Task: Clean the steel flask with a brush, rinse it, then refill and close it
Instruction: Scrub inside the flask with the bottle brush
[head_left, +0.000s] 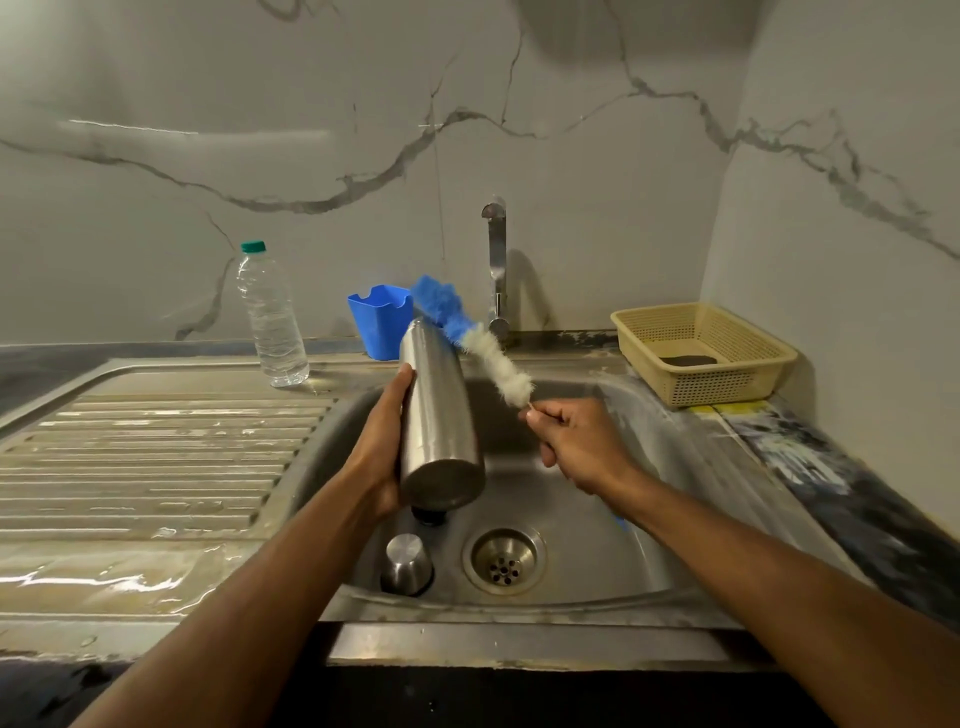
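A: Where's the steel flask (439, 415)?

B: Held over the sink (613, 519), tilted, its flat base toward the camera and its narrow neck pointing away toward the wall. The left hand (382, 452) grips its left side, palm against the body, thumb up near the shoulder; the fingers wrap behind it, out of sight.

A: And the brush (475, 343)?

B: Just right of the flask. The right hand (576, 441) pinches the thin stem right below the bristles, fingers curled around it. The bristles rise up and to the left from that hand, white nearest the fingers, blue at the far tip, crossing behind the flask's neck. Whether they touch the flask, I cannot tell.

A: Anything below the hands?

B: In the basin, under the left hand, a small steel cap (407, 564) stands on the bottom, and a dark round piece (429, 515) peeks out just beneath the flask's base. The drain (504, 564) lies right of the cap, below the gap between both hands.

A: Farther out?

B: Beyond the flask, a blue plastic holder (379, 322) and the tap (497, 270). Left of the left hand, a clear water bottle (271, 317) with a green cap stands on the wet ribbed drainboard (156, 457). Past the right hand, a cream basket (704, 353) sits on the counter with something dark inside.
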